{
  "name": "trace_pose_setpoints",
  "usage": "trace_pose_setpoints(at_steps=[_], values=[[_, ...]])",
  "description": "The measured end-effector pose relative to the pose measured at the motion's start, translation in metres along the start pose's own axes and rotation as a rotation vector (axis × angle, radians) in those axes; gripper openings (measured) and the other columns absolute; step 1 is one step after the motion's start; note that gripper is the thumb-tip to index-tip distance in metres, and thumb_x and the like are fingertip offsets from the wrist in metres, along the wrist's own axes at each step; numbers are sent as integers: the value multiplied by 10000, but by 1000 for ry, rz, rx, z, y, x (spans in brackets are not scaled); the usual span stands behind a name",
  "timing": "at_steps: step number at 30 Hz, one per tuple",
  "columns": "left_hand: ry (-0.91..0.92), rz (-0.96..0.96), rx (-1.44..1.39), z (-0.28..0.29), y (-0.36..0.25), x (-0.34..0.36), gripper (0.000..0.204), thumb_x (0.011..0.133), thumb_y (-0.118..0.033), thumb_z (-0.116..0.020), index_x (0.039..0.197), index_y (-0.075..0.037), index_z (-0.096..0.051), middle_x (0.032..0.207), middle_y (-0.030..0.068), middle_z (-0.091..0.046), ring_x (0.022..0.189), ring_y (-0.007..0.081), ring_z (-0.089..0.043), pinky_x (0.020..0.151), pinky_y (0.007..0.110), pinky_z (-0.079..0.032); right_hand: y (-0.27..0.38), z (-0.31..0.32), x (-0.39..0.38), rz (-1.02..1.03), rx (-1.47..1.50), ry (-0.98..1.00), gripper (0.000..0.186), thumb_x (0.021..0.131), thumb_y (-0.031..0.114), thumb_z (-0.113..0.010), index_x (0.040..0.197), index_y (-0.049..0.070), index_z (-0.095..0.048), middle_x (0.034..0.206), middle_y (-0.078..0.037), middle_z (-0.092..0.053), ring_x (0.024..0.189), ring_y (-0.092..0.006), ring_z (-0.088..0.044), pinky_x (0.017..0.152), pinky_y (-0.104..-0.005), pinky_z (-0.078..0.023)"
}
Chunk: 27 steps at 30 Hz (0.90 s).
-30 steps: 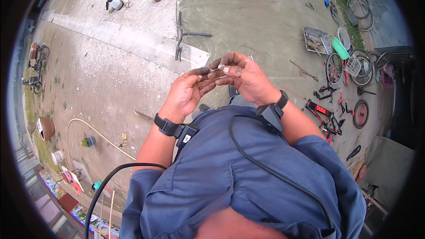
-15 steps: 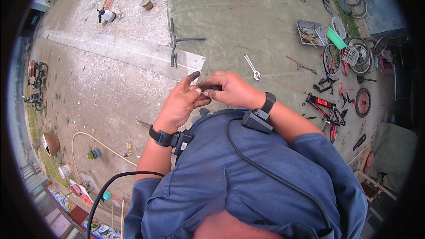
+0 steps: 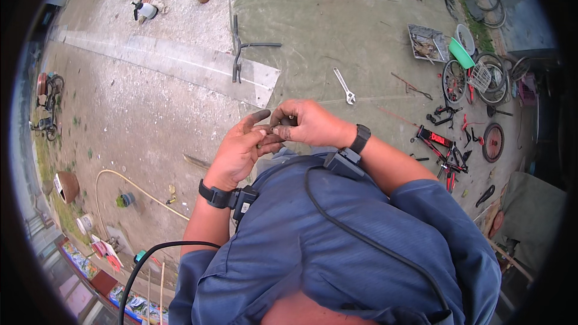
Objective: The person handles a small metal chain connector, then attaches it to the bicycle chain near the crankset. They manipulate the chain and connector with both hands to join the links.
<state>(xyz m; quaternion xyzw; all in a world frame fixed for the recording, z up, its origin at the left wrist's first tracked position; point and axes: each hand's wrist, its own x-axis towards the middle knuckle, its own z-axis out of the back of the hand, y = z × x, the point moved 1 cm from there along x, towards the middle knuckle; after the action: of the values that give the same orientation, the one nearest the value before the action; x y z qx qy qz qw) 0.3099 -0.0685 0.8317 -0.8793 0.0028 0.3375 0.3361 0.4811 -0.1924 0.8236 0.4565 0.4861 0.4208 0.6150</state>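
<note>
In front of my waist, my left hand point(image 3: 236, 151) and my right hand point(image 3: 306, 124) meet at the fingertips, which are dark with grime. Both are closed in a pinch around something tiny, perhaps a small metal piece, too small to name. The left index finger sticks out past the pinch, toward the right hand. Beyond my right hand an adjustable wrench point(image 3: 344, 86) lies on the greenish ground sheet. A dark bicycle handlebar with its stem point(image 3: 237, 54) rests farther off, ahead of my left hand. Neither hand touches these.
To the right lie a red and black bicycle frame point(image 3: 442, 142), a loose wheel point(image 3: 494, 141), a saddle point(image 3: 486, 194) and a metal tray of parts point(image 3: 426, 44). At left are a hose point(image 3: 129, 182), a spray bottle point(image 3: 146, 11) and a clay pot point(image 3: 68, 188).
My fingers have shifted around the small piece. The right index finger arches more, and the left index finger sits lower. The wrench and bicycle parts lie as before, with a slight view shift.
</note>
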Motion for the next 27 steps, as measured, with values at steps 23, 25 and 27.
trace_pose_setpoints(at_steps=[23, 25, 27], values=[[-324, 15, -131, 92, 52, -31, 318, 901, 30, -483, 1216, 57, -505, 1141, 204, -619, 1019, 289, -635, 796, 311, -541, -1, 25, -15, -107, 477, 69, 166, 954, 108, -660, 1078, 16, -600, 951, -60, -667, 860, -149, -685, 697, -274, -539], [-294, -6, -86, 86, 46, -30, 345, 931, -4, -487, 1270, 55, -491, 1151, 202, -629, 999, 272, -648, 787, 311, -541, 0, 27, -14, -98, 464, 88, 159, 945, 80, -665, 1076, 14, -604, 967, -68, -676, 881, -158, -692, 714, -281, -548], [-251, -57, -31, 80, 39, -28, 355, 967, -45, -491, 1309, 48, -486, 1154, 195, -641, 974, 255, -662, 776, 315, -544, 2, 29, -14, -75, 443, 122, 159, 931, 53, -675, 1069, 11, -609, 981, -75, -684, 904, -168, -699, 742, -291, -560]])
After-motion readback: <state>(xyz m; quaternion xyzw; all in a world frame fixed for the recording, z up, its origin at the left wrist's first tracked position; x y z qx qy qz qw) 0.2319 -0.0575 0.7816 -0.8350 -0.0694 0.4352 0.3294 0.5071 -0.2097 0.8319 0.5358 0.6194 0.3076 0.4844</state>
